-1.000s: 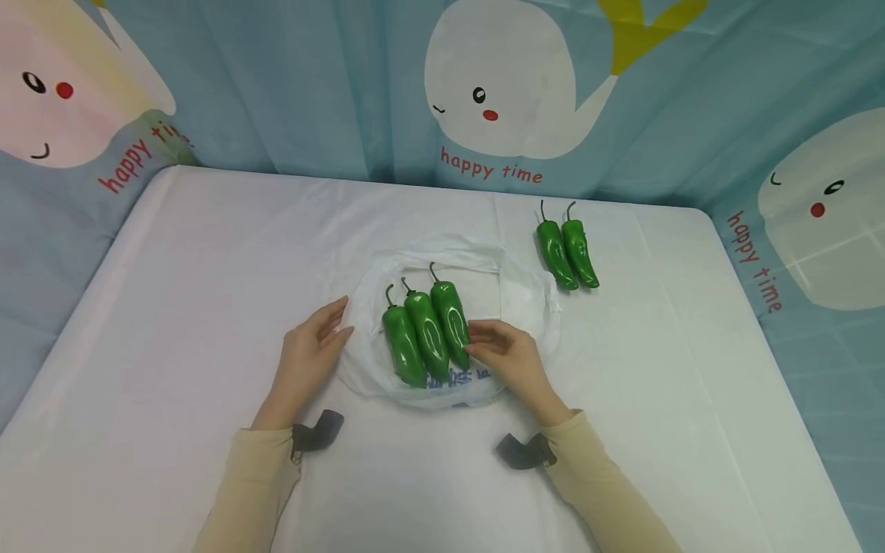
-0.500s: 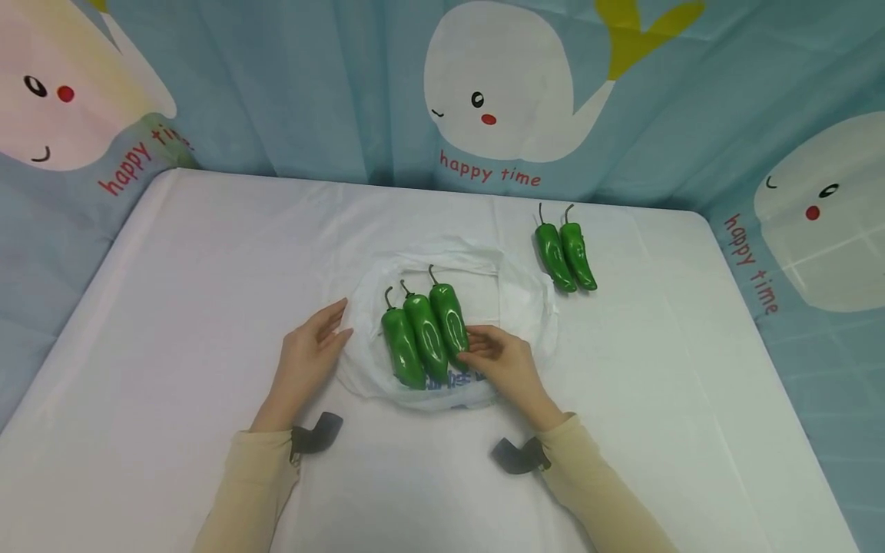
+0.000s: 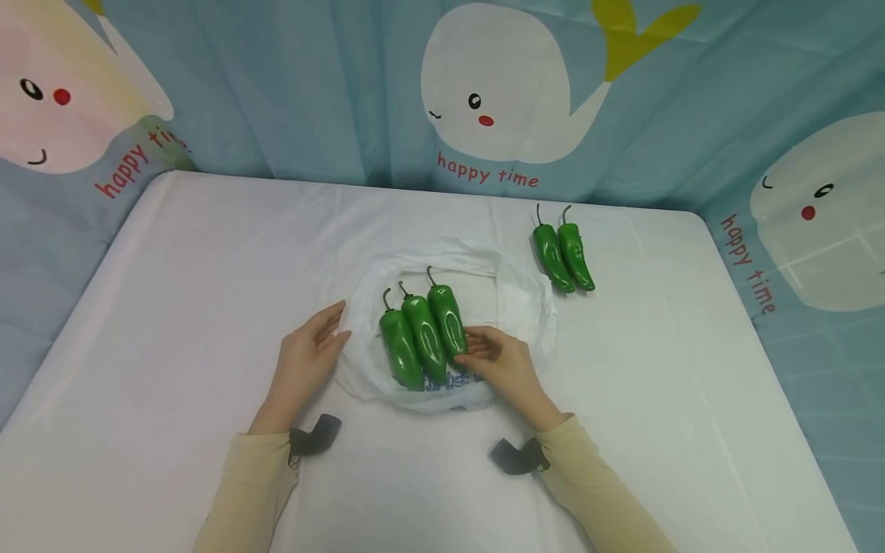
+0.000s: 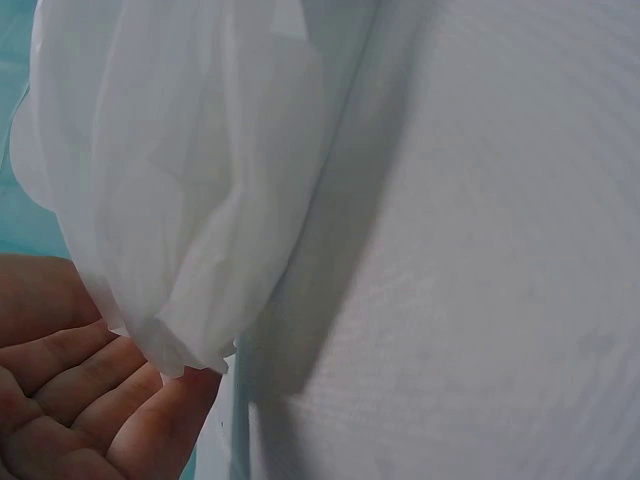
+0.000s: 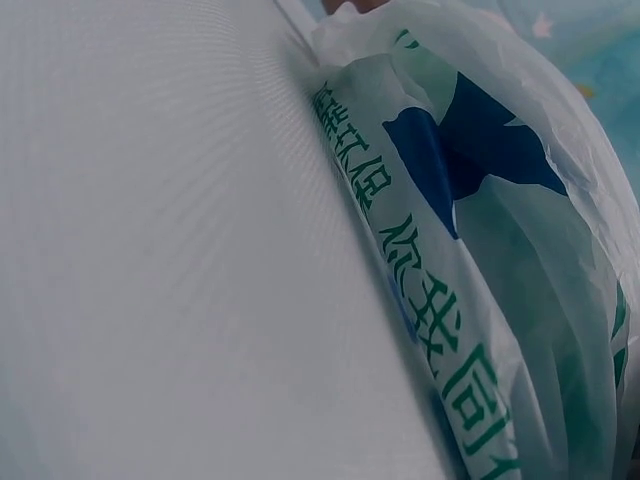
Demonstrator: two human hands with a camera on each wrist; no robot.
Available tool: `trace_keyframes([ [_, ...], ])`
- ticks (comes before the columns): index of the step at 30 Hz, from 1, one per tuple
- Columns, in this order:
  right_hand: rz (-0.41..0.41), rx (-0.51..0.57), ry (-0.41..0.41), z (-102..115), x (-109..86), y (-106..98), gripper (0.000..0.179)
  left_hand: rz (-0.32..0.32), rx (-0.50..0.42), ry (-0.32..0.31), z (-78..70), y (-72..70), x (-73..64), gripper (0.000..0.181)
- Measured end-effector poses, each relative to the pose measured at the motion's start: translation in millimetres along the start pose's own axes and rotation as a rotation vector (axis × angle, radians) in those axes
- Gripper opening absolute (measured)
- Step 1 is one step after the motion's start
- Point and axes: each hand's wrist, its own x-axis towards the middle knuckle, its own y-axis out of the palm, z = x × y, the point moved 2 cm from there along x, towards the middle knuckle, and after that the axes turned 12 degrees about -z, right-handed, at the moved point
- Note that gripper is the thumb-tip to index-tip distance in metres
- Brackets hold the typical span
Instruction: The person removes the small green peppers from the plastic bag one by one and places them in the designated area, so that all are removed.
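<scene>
Between two bare hands, a long, glossy green pepper (image 3: pixel 448 316) is seen within the spread rim of a thin white plastic bag (image 3: pixel 534 307), its thin stem pointed away from the person and its long axis slightly slanted. Its near end is pinched between thumb and fingers of the right hand (image 3: pixel 508 367). The bag's rim is touched by the left hand (image 3: pixel 307 353), thumb and fingers held apart. Opposite the right-hand grip, the pepper is closely flanked by two matching peppers (image 3: pixel 424 332). Beyond the grip, two more green peppers (image 3: pixel 551 253) are set on white cloth (image 3: pixel 235 284).
</scene>
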Motion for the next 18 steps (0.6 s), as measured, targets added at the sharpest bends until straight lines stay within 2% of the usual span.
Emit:
trace_keyframes([
  [8, -0.050, 0.020, 0.015, -39, 7.5, 7, 0.042, -0.002, 0.005, -0.007, 0.3, 0.1, -0.6, 0.045],
  [11, -0.086, 0.029, 0.000, -38, 6.5, 6, 0.040, -0.009, 0.007, 0.004, 0.5, 0.2, -0.9, 0.044],
  [18, -0.172, 0.054, -0.092, -25, 3.9, 1, 0.033, -0.018, 0.002, 0.030, -0.2, -0.5, -1.0, 0.044],
])
